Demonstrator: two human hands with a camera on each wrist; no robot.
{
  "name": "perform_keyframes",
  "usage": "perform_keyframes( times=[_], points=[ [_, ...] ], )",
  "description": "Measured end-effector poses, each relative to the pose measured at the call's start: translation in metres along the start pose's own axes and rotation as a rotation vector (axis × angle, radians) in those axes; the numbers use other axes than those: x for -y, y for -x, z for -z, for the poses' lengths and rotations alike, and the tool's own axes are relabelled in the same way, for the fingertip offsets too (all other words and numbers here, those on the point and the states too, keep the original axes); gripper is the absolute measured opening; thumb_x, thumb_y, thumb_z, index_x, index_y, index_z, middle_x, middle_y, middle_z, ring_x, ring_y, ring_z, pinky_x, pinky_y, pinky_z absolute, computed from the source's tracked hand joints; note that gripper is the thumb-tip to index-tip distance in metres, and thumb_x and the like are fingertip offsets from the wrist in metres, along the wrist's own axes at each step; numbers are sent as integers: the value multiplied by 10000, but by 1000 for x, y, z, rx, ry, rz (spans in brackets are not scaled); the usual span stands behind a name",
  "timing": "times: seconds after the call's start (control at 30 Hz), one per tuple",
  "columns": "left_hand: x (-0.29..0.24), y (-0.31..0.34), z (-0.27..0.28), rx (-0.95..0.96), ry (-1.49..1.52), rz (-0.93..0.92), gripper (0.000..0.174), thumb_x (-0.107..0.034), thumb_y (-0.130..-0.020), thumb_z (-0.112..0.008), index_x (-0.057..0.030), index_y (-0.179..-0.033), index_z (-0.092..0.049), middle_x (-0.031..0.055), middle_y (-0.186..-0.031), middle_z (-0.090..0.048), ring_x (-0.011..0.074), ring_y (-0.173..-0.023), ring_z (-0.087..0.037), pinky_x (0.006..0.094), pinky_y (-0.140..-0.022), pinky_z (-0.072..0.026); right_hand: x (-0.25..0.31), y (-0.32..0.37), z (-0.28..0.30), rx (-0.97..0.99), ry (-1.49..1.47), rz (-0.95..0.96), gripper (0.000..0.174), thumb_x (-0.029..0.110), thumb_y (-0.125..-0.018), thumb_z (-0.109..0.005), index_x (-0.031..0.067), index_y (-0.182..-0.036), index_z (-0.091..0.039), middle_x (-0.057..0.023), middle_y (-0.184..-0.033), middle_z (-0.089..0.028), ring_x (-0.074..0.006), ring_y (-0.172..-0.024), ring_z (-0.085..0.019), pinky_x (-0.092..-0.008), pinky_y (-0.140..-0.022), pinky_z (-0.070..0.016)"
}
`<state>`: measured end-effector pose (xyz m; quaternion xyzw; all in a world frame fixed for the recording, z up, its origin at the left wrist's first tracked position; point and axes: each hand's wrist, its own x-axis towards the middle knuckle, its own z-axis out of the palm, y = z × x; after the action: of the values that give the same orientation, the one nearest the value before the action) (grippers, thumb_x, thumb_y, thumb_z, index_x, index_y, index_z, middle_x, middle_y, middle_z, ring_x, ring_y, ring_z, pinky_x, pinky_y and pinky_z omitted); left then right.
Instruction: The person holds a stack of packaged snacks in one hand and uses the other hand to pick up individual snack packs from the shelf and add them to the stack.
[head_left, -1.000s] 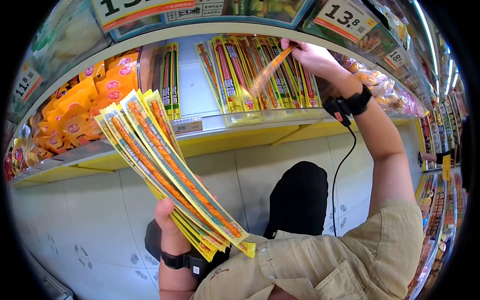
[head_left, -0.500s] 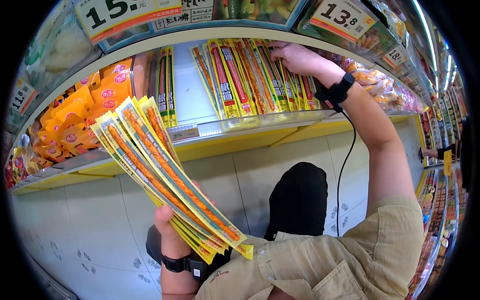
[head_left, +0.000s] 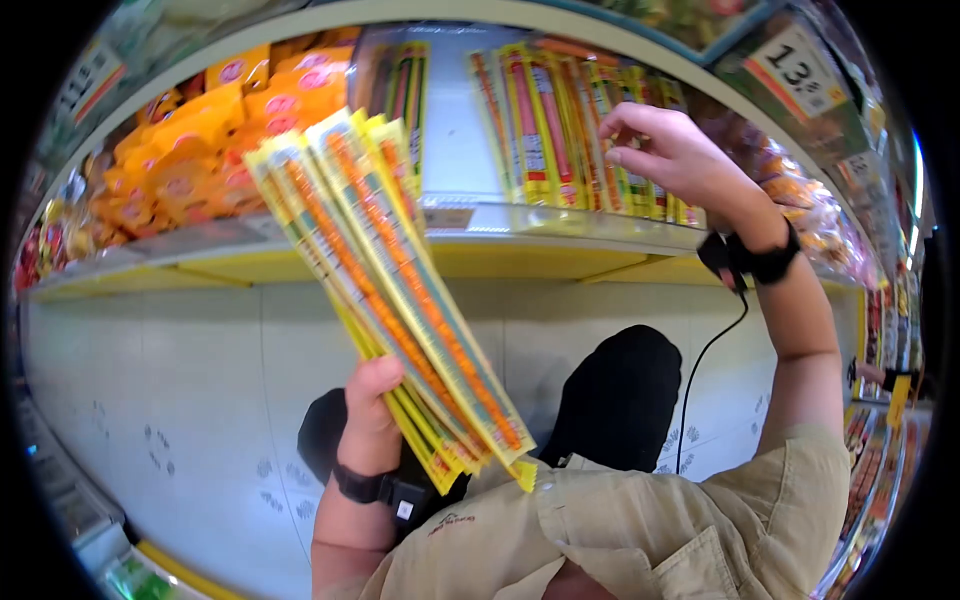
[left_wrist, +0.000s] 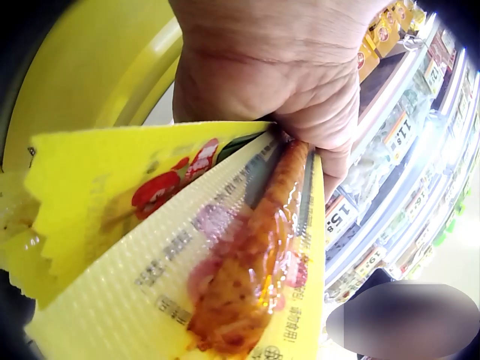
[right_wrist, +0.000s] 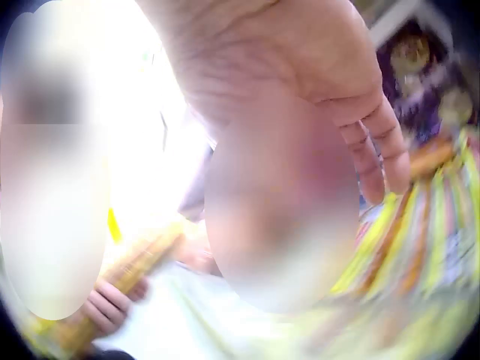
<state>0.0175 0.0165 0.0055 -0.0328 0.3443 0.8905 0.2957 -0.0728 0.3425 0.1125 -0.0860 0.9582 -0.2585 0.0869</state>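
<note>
My left hand (head_left: pixel 374 402) grips a fanned bunch of long yellow packets (head_left: pixel 385 275) with orange-red sticks inside, tilted up to the left. In the left wrist view the hand (left_wrist: pixel 266 71) wraps around the packets (left_wrist: pixel 180 262) near their jagged ends. Over the right part of the shelf's row of similar packets (head_left: pixel 540 130) hovers my right hand (head_left: pixel 685 165), fingers bent and parted, with nothing visible between them. The right wrist view shows that hand (right_wrist: pixel 292 64) beside the row (right_wrist: pixel 420 240); a blurred patch hides part of it.
Orange bags (head_left: pixel 185 150) fill the shelf section on the left, and a few upright packets (head_left: pixel 410 110) stand beside them. Wrapped snacks (head_left: pixel 800 200) lie to the right. The shelf's front edge (head_left: pixel 540 220) runs above the knees (head_left: pixel 620 395), with price tags (head_left: pixel 797 70) overhead.
My right hand held a packet at first, then reached down to the back of the row; it is now drawn back with none visible. The head view has shifted; my left hand keeps its bunch.
</note>
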Motion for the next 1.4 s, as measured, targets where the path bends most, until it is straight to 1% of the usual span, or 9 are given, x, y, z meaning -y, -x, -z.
perform_keyframes(
  times=[0.07, 0.2, 0.27, 0.57, 0.77, 0.87, 1.03, 1.13, 1.4],
  points=[
    [6, -2, 8, -50, -18, -20, 698, -436, -681, -645, 1, -1198, -474, 169, -1043, -555, 299, -854, -633, 460, -789, -553, 40, 15, -18, 157, -531, 33, 244, 218, -835, -662, 26, -929, -544, -55, -752, -568, -140, -668, -554, -271, -587, -457],
    [4, -4, 4, -40, -71, -20, 720, -436, -669, -647, -4, -1218, -471, 168, -1062, -585, 276, -889, -630, 407, -763, -555, 98, 26, -58, 478, -467, 43, 383, 197, -761, -760, 37, -991, -499, -27, -800, -572, -78, -717, -534, -229, -642, -465],
    [4, -3, 2, 34, 58, -42, 598, -254, -729, -621, 17, -1238, -461, 146, -1096, -603, 242, -981, -618, 369, -858, -516, 92, 22, -94, 480, -618, 103, 430, 315, -742, -767, 21, -914, -504, -56, -714, -553, -127, -660, -549, -262, -563, -462],
    [3, -5, 1, 33, 82, -4, 629, -238, -699, -636, 51, -1224, -446, 222, -1075, -597, 352, -933, -641, 451, -821, -537, 85, 25, -71, 531, -1080, -158, 188, 61, -849, -578, 20, -1015, -499, -23, -828, -589, -91, -669, -575, -216, -535, -480],
    [0, -5, -7, 7, -30, 43, 712, -445, -659, -659, 29, -1162, -489, 147, -1008, -558, 280, -894, -629, 440, -819, -534, 59, 31, -46, 362, -923, -63, 243, 8, -812, -541, 12, -1055, -529, -6, -831, -572, -61, -682, -535, -186, -577, -437],
    [5, -8, 1, 80, 135, 19, 630, -248, -694, -633, 56, -1214, -448, 221, -1062, -594, 353, -933, -640, 463, -819, -540, 57, 30, -62, 385, -850, 100, 188, 3, -809, -544, 0, -997, -547, 22, -821, -559, -47, -691, -521, -210, -591, -436],
    [4, -5, 1, 82, 127, 18, 626, -258, -697, -634, 52, -1210, -452, 215, -1054, -595, 350, -919, -644, 463, -801, -545, 85, 42, -43, -119, -128, 410, 207, -61, -704, -547, 21, -894, -549, -104, -776, -557, -242, -652, -559, -299, -557, -447],
    [8, -3, 2, 37, 185, 63, 629, -265, -695, -634, 48, -1211, -454, 213, -1049, -595, 354, -916, -644, 466, -795, -546, 83, 43, -35, -433, 209, 690, 218, -60, -657, -588, 34, -849, -545, -83, -770, -557, -247, -654, -571, -323, -545, -461],
    [3, -5, 1, 110, 127, 26, 653, -298, -687, -637, 48, -1212, -460, 208, -1065, -589, 363, -932, -635, 471, -794, -543, 65, 8, -46, -591, 417, 794, 133, 11, -697, -594, 51, -807, -530, -76, -869, -568, -231, -701, -581, -315, -557, -483]
  ],
)
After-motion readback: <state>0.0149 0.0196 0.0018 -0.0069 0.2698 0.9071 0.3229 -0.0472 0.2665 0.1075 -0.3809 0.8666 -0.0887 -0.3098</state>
